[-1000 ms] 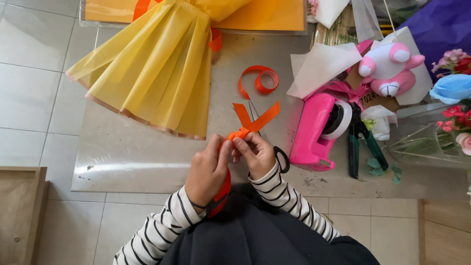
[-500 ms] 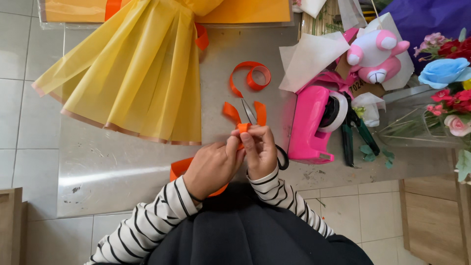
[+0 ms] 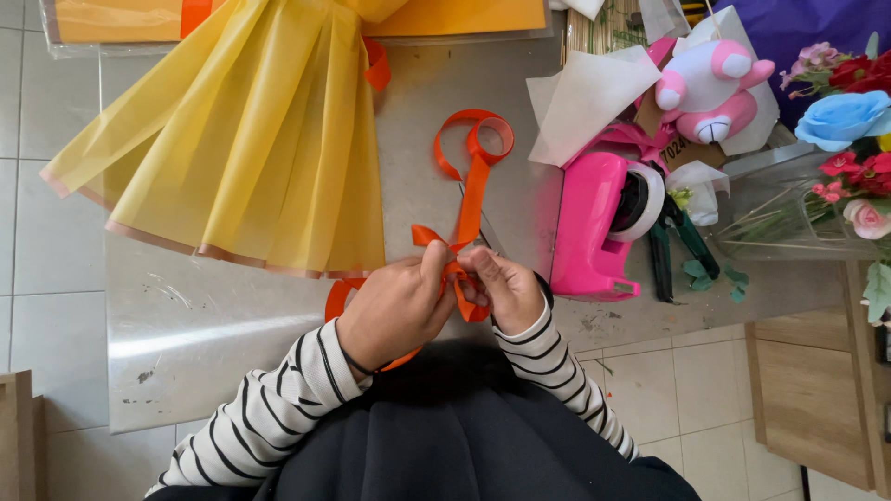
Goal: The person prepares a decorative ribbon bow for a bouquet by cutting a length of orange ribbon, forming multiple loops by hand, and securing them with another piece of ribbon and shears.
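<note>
Two hands met over one orange ribbon [image 3: 471, 199] at the near edge of the desk [image 3: 232, 325] when I logged this moment.

Left hand [image 3: 394, 311]: fingers curled, thumb and forefinger pinched on the ribbon's small folded loops, which stood up between both hands.

Right hand [image 3: 501, 288]: closed likewise on the same fold from the right, fingertips touching the left hand's.

Ribbon: its free length ran away to the far side and ended in a loose curl lying flat on the desk; another stretch passed under the left wrist.

Nearby: pleated yellow paper [image 3: 241, 148] fanned out to the far left, just beside the left hand; pink tape dispenser [image 3: 599, 223] close on the right; green-handled cutters [image 3: 668, 255] beyond it; pink plush toy [image 3: 710, 88] and artificial flowers [image 3: 849, 139] at the far right.

Risk, as I judged it: the ribbon looked slick, so a slackened pinch could let the loops spring open. A tug on the trailing length might drag the curl against the paper's edge or snag it on the dispenser.
</note>
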